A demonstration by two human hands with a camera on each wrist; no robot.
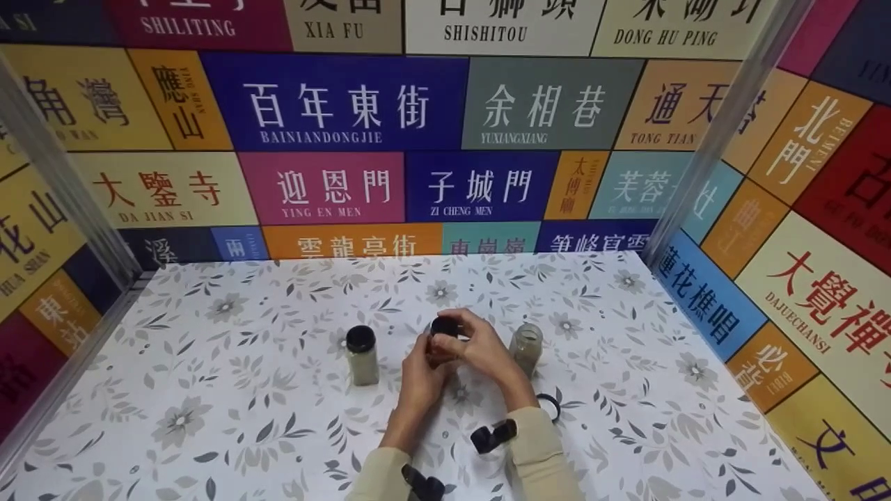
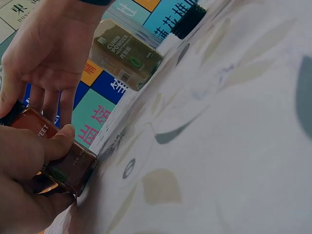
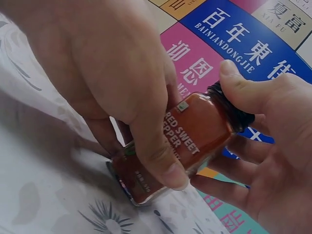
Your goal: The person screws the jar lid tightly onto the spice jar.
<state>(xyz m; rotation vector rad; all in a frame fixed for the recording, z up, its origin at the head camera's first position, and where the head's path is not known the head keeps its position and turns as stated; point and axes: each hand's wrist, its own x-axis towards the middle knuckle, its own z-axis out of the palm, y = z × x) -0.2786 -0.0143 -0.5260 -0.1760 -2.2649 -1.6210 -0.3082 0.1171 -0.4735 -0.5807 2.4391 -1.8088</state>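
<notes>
Both hands are on a small glass jar of red sweet pepper (image 3: pixel 202 122) near the middle of the table. My left hand (image 1: pixel 423 376) grips the jar's body, thumb across the label in the right wrist view. At the upper end, my right hand (image 1: pixel 487 348) holds the black cap (image 1: pixel 445 326) between thumb and fingers. The jar is tilted in the wrist views, and its base is close to the tabletop. Fingers hide much of it from the head view.
An uncapped cumin powder jar (image 1: pixel 527 348) stands right of the hands. A loose black cap (image 2: pixel 189 22) lies on the table near the right forearm. To the left stands a black-capped jar (image 1: pixel 363 365). Panels printed with place names (image 1: pixel 334 104) enclose the floral-patterned table (image 1: pixel 278 445).
</notes>
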